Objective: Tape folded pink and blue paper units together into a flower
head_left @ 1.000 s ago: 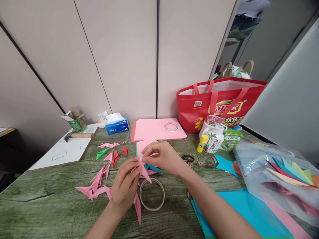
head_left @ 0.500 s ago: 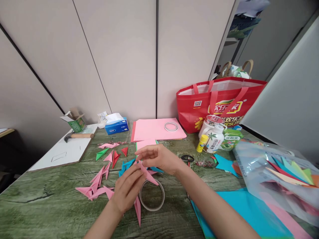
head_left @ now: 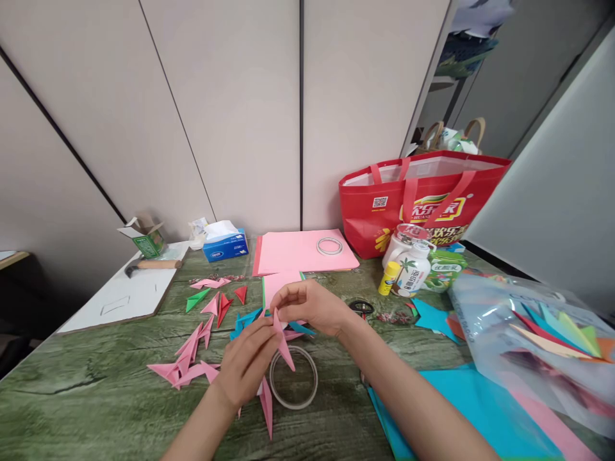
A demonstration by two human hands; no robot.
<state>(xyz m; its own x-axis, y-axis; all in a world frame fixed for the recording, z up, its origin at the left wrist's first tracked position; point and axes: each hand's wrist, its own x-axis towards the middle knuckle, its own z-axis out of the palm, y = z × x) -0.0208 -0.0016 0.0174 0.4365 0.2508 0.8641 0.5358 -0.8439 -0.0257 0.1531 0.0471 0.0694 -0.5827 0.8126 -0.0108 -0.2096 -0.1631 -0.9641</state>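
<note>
A tape roll lies near, on the table. Above its far rim, the left hand and right hand pinch a pink folded paper between fingertips, one point directed nearward. Farther off, pink sheets lie left of a red bag.

The pink folded piece is showing smooth, matt paper, the tabletop a wood-like grain. The plastic bag is gleaming, glossy and translucent; the hammer is pairing wood with dark metal.
</note>
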